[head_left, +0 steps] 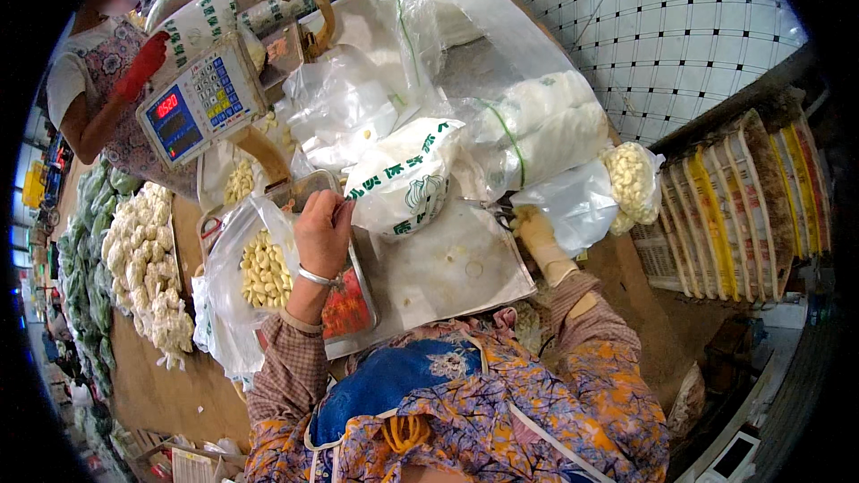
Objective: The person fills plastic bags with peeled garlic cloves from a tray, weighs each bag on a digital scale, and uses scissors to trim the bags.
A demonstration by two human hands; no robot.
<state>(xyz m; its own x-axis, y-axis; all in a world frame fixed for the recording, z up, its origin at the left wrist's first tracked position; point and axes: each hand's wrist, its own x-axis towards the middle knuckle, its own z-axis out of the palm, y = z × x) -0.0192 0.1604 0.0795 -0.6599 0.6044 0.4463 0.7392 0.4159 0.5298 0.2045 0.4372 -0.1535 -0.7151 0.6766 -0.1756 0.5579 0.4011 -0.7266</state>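
My left hand (pixel 322 237), bare with a silver bracelet, is closed at the left edge of a white bag printed in green (pixel 407 174). What its fingers pinch, if anything, is hidden. Below it, peeled garlic cloves (pixel 266 270) fill an opened clear bag (pixel 231 304) beside the scale's metal tray (pixel 365 291). My right hand (pixel 539 237), in a pale glove, is closed at the gathered end of a clear plastic bag (pixel 573 206). Garlic cloves (pixel 631 181) bulge at that bag's far end. A small dark metal piece (pixel 503 213) lies by my right fingers.
A digital scale display (pixel 201 103) stands at the left. Packs of plastic bags (pixel 546 125) cover the table's back. Garlic bulbs (pixel 148 259) and green produce (pixel 85 259) lie on the left floor. Stacked woven sacks (pixel 729 215) stand right. A co-worker's red-gloved hand (pixel 143 63) shows behind the scale.
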